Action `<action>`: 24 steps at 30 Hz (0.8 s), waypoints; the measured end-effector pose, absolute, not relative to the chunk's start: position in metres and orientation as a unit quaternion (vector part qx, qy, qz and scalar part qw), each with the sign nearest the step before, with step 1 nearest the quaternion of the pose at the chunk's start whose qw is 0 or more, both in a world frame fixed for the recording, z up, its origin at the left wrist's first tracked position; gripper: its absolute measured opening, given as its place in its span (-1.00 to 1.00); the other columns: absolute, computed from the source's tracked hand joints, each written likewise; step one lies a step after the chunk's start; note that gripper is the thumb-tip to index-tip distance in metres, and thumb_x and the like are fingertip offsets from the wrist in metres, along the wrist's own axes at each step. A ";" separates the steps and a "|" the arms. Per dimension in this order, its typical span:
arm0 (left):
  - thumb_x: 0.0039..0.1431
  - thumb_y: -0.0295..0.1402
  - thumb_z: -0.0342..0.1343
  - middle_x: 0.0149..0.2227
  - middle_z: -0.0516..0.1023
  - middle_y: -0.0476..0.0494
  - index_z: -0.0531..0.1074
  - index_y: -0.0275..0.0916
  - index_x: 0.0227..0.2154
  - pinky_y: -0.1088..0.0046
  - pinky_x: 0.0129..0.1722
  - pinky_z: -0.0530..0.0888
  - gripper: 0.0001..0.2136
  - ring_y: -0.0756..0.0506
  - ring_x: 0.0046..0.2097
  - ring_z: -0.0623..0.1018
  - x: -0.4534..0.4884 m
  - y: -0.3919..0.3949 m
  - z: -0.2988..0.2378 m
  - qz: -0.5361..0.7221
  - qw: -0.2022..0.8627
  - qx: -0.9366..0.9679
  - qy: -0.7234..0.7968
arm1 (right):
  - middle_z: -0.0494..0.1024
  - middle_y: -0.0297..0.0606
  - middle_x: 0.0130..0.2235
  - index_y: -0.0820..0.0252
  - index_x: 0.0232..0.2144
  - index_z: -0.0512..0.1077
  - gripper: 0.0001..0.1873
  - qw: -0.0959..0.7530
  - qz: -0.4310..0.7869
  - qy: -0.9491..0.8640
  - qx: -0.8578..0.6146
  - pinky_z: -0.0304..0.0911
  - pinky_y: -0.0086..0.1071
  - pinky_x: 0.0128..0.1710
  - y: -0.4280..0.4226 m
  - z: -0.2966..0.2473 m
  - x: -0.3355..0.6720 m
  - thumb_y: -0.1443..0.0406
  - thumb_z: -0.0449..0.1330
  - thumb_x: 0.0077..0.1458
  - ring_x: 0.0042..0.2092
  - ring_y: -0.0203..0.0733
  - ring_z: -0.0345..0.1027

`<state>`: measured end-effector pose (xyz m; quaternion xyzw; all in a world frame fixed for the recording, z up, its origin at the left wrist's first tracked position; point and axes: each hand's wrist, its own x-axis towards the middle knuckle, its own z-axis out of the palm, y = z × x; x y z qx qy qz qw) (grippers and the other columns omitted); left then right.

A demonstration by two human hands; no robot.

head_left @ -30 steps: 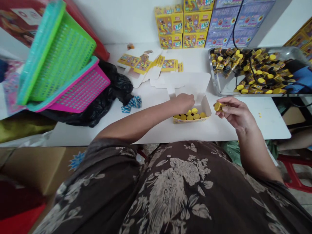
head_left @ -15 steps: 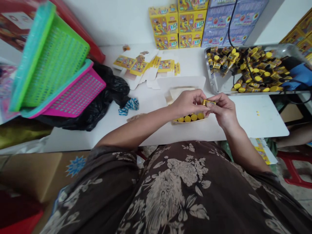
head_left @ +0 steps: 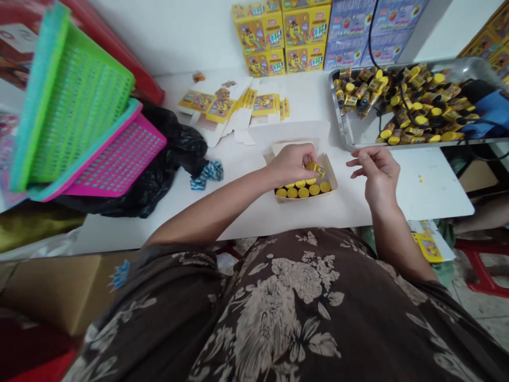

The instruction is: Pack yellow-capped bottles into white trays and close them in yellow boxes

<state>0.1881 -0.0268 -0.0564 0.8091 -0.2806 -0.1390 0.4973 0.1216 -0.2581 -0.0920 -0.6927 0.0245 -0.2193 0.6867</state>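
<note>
Over an open white box, my left hand grips a small yellow-capped cup, held tilted. Several like cups stand in the box with their yellow caps facing up; my left hand hides part of its inside. To the right of the box, my right hand is raised above the white table with its fingers apart and nothing in them. It is just in front of the near edge of a metal tray, which holds a heap of the same small cups.
Flattened yellow cartons lie behind the box. Stacked yellow boxes and purple boxes line the wall. Green and pink baskets lean at left by a black bag. A black cable hangs across the tray.
My right hand has let go of the small cup and moved right, its fingers spreading. My left hand has kept the cup and shifted left over the box, uncovering more caps.
</note>
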 end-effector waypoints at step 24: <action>0.16 -0.51 0.29 0.03 0.65 -0.32 0.61 -0.27 -0.18 0.24 -0.01 0.58 -0.83 -0.27 0.03 0.67 0.192 -0.063 -0.066 -0.119 0.142 0.909 -0.375 | 0.55 0.47 0.22 0.20 -0.52 0.31 -0.61 0.154 -0.097 0.185 -0.966 0.19 0.17 0.28 -0.373 -0.077 0.250 0.57 0.42 0.06 0.34 0.37 0.40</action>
